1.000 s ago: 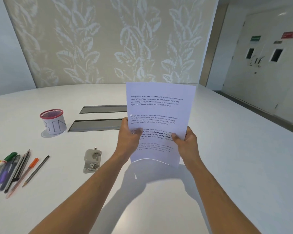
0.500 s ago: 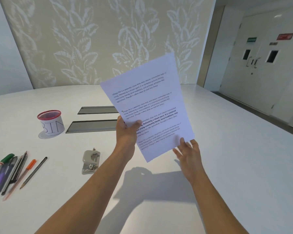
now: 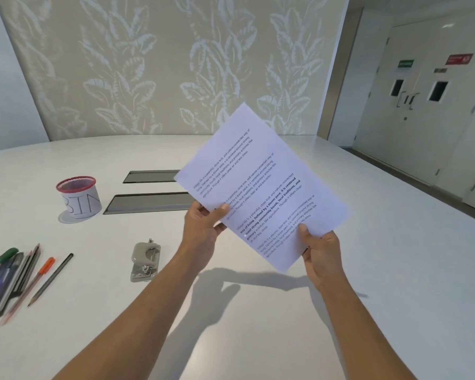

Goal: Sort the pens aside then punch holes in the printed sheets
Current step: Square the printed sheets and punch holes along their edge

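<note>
- Above the white table (image 3: 258, 338), you hold the printed sheets (image 3: 261, 185) tilted in mid-air, text facing you, likely to square the stack before punching.
- Your left hand (image 3: 203, 229) pinches the sheets' left edge, thumb on top; your right hand (image 3: 320, 255) grips the lower corner, fingers (image 3: 303, 229) curled round it, steadying the paper.
- Near your left forearm, the hole punch (image 3: 145, 260) sits untouched, within easy reach.
- At far left, the pens (image 3: 17, 278) lie grouped aside, apparently already sorted.
- Beyond them stands a cup marked BIN (image 3: 79, 197).
</note>
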A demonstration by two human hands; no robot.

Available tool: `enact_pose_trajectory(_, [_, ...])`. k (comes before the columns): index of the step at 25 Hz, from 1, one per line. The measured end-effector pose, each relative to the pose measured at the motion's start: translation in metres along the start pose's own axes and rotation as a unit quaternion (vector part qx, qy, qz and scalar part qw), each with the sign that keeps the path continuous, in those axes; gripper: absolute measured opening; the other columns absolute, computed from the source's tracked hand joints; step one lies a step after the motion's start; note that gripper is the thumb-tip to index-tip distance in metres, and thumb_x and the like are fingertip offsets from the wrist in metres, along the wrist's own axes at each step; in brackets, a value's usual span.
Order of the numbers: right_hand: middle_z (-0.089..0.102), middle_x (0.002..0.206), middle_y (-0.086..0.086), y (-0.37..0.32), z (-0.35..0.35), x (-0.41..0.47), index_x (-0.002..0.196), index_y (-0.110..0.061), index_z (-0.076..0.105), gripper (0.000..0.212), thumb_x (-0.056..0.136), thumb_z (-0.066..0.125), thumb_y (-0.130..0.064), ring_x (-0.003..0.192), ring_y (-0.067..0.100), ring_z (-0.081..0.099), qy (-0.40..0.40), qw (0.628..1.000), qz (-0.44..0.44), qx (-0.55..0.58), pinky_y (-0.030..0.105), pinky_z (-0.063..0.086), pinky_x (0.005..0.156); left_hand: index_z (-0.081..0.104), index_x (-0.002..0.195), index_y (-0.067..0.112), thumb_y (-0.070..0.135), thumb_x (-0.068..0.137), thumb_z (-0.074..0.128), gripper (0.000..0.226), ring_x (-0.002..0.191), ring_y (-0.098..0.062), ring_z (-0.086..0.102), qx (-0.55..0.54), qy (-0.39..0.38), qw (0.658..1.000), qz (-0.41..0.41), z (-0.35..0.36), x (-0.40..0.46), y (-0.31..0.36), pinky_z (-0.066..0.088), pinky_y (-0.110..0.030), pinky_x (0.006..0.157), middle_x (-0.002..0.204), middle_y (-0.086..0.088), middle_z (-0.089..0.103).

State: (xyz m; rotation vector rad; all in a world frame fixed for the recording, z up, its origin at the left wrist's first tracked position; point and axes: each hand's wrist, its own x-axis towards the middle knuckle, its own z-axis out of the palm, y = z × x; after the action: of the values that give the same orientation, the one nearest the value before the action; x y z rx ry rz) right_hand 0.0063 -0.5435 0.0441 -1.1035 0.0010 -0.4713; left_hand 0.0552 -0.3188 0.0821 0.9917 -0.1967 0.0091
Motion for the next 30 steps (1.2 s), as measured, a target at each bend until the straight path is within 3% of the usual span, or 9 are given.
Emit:
enact_pose_trajectory(3, [0.075, 0.111, -0.005, -0.009, -0.019, 0.005, 0.112, -0.018, 0.067, 0.032, 0.091, 0.056, 0.004, 0.101, 0.012, 0.070, -0.004, 0.998, -0.012, -0.056, 0.026, 0.057, 0.077, 0.056, 0.119, 0.005, -0.003, 0.085, 0.065, 0.035, 0.095, -0.023, 0.068, -0.003, 0.014, 1.000, 0.018, -0.023, 0.009, 0.011, 0.056, -0.042, 0.079, 0.109, -0.009, 0.069])
enact_pose_trajectory(7, [0.076, 0.107, -0.003, -0.018, -0.035, 0.018, 0.105, -0.016, 0.069, 0.027, 0.090, 0.060, 0.005, 0.100, 0.020, 0.069, 0.004, 0.994, -0.023, -0.105, 0.040, 0.054, 0.090, 0.063, 0.100, 0.013, -0.002, 0.082, 0.069, 0.024, 0.085, -0.022, 0.068, 0.051, 0.039, 0.998, 0.029, -0.048, 0.016, 0.018, 0.056, -0.035, 0.072, 0.098, -0.004, 0.071])
enact_pose_trajectory(12, [0.074, 0.113, 0.003, -0.020, -0.033, 0.025, 0.111, -0.010, 0.067, 0.026, 0.087, 0.066, 0.000, 0.100, 0.020, 0.070, -0.031, 0.989, -0.050, -0.132, 0.035, 0.057, 0.083, 0.065, 0.104, 0.016, 0.010, 0.075, 0.077, 0.032, 0.090, -0.022, 0.071, 0.177, -0.020, 0.981, 0.074, -0.059, 0.016, 0.022, 0.057, -0.030, 0.075, 0.104, -0.006, 0.074])
enact_pose_trajectory(14, [0.073, 0.116, 0.003, -0.015, -0.033, 0.023, 0.116, -0.010, 0.063, 0.033, 0.085, 0.070, -0.003, 0.103, 0.020, 0.070, -0.040, 0.985, -0.051, -0.158, 0.033, 0.058, 0.082, 0.064, 0.106, 0.016, 0.014, 0.074, 0.078, 0.035, 0.094, -0.024, 0.071, 0.238, -0.029, 0.968, 0.067, -0.061, 0.015, 0.018, 0.057, -0.034, 0.077, 0.105, -0.004, 0.074])
enact_pose_trajectory(17, [0.074, 0.108, 0.001, -0.005, -0.035, 0.020, 0.107, -0.015, 0.063, 0.027, 0.085, 0.068, 0.001, 0.099, 0.024, 0.070, -0.032, 0.983, -0.022, -0.180, 0.041, 0.056, 0.084, 0.062, 0.103, 0.019, 0.009, 0.078, 0.075, 0.029, 0.096, -0.029, 0.068, 0.310, 0.003, 0.949, 0.054, -0.067, 0.012, 0.010, 0.057, -0.044, 0.084, 0.102, -0.001, 0.074])
enact_pose_trajectory(21, [0.077, 0.099, -0.006, -0.006, -0.030, 0.023, 0.102, -0.015, 0.065, 0.028, 0.088, 0.061, 0.008, 0.091, 0.015, 0.071, -0.032, 0.980, -0.018, -0.195, 0.033, 0.056, 0.081, 0.062, 0.108, 0.025, 0.003, 0.085, 0.068, 0.032, 0.093, -0.018, 0.070, 0.332, 0.021, 0.942, 0.047, -0.066, 0.012, 0.010, 0.058, -0.040, 0.081, 0.103, 0.008, 0.073])
enact_pose_trajectory(26, [0.076, 0.104, -0.005, -0.019, -0.023, 0.029, 0.104, -0.018, 0.065, 0.026, 0.088, 0.064, 0.003, 0.092, 0.014, 0.071, -0.037, 0.979, -0.055, -0.191, 0.024, 0.057, 0.076, 0.059, 0.110, 0.030, 0.008, 0.086, 0.068, 0.034, 0.093, -0.010, 0.070, 0.311, 0.026, 0.946, 0.087, -0.053, 0.014, 0.018, 0.057, -0.030, 0.075, 0.105, 0.013, 0.071])
enact_pose_trajectory(30, [0.074, 0.108, 0.000, -0.018, -0.026, 0.026, 0.113, -0.018, 0.063, 0.033, 0.084, 0.072, -0.005, 0.092, 0.017, 0.071, -0.027, 0.977, -0.052, -0.206, 0.025, 0.056, 0.072, 0.053, 0.113, 0.023, 0.007, 0.083, 0.072, 0.039, 0.098, -0.017, 0.069, 0.301, 0.043, 0.950, 0.075, -0.053, 0.013, 0.014, 0.058, -0.037, 0.079, 0.110, 0.003, 0.069])
